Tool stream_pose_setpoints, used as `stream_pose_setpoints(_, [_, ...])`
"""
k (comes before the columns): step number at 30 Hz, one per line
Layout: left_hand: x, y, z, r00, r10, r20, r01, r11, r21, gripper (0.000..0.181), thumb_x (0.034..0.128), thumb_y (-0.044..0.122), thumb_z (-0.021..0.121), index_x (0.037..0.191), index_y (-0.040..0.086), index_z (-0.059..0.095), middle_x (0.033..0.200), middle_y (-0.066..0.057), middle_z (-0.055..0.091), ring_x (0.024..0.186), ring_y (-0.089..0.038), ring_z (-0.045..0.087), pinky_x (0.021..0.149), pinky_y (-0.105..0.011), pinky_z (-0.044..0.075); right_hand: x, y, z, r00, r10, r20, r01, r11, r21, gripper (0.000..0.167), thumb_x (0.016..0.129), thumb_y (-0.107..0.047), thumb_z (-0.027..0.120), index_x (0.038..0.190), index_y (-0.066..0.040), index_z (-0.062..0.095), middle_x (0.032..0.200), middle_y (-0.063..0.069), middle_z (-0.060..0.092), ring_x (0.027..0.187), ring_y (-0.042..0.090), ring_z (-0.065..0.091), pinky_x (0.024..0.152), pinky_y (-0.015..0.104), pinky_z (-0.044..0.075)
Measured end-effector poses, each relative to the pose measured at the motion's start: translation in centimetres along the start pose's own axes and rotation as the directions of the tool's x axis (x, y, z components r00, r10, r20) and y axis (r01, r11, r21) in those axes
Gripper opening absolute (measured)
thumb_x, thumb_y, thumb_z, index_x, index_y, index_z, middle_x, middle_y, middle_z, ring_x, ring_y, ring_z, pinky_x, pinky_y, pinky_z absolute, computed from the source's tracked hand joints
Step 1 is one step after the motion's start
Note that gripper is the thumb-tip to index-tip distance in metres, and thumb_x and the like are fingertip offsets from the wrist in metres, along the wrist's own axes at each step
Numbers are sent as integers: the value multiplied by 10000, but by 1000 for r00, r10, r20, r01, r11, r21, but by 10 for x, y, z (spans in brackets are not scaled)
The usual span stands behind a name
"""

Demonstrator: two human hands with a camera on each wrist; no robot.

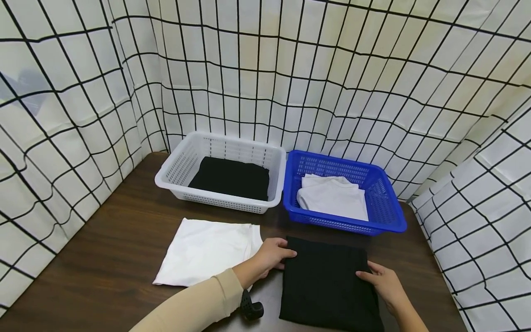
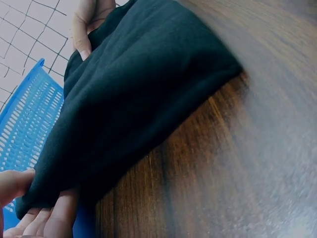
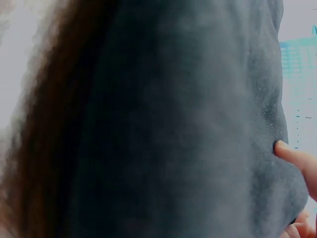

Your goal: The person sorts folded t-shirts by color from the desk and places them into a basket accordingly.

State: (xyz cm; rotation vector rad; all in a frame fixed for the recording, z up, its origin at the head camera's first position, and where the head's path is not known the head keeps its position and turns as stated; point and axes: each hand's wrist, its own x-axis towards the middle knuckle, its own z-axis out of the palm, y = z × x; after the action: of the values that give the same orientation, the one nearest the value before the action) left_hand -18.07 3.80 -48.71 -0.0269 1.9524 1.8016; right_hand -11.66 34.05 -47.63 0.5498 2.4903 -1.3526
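Observation:
A folded black garment (image 1: 327, 286) is held between both hands at the front right of the table. My left hand (image 1: 271, 256) pinches its far left corner, thumb on top and fingers beneath, as the left wrist view also shows. On the opposite edge, my right hand (image 1: 386, 283) grips the cloth with the thumb over it. In the left wrist view the black cloth (image 2: 133, 99) slants up from the wood. Left of it lies a folded white garment (image 1: 211, 251), partly behind my left forearm.
A white basket (image 1: 220, 200) with folded black cloth (image 1: 232, 177) stands at the back left. Beside it, a blue basket (image 1: 386, 221) contains folded white cloth (image 1: 333, 198). White curtains with a black grid (image 1: 249, 69) enclose the table (image 1: 103, 263).

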Motion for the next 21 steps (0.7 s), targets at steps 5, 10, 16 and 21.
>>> stream_pose_setpoints(5, [1,2,1,999,-36,-34,37,999,31,547,882,128,730,1311,-143,526,1203,-257,656,863,-282,743,801,-416,616,0,0,0,1000,7,-10,-6,1000,30,721,924,-318,699,1445,97,423,1408,286,528,1180,351,626,886,416,580])
stream_pose_setpoints(10, [2,1,-1,998,-55,-41,56,998,27,554,880,149,731,1303,-148,532,1224,-272,646,857,-310,748,822,-414,611,-2,0,2,1000,13,-15,-12,997,78,707,935,-287,684,1448,112,405,1390,296,539,1074,245,680,832,376,599])
stream_pose_setpoints(16, [-2,-1,-3,998,-68,-2,68,997,25,603,882,148,734,1335,-169,493,1170,-249,673,901,-290,741,764,-399,627,-2,3,4,1000,21,-15,-19,991,134,668,937,-256,683,1441,101,428,1309,259,628,965,182,708,791,356,606])
stream_pose_setpoints(21, [-5,-1,-2,998,-61,33,60,997,41,630,862,136,754,1339,-176,486,1146,-231,689,903,-256,733,779,-403,625,-2,4,4,999,28,-18,-25,989,147,660,937,-250,684,1438,99,434,1288,246,647,940,161,709,782,351,607])
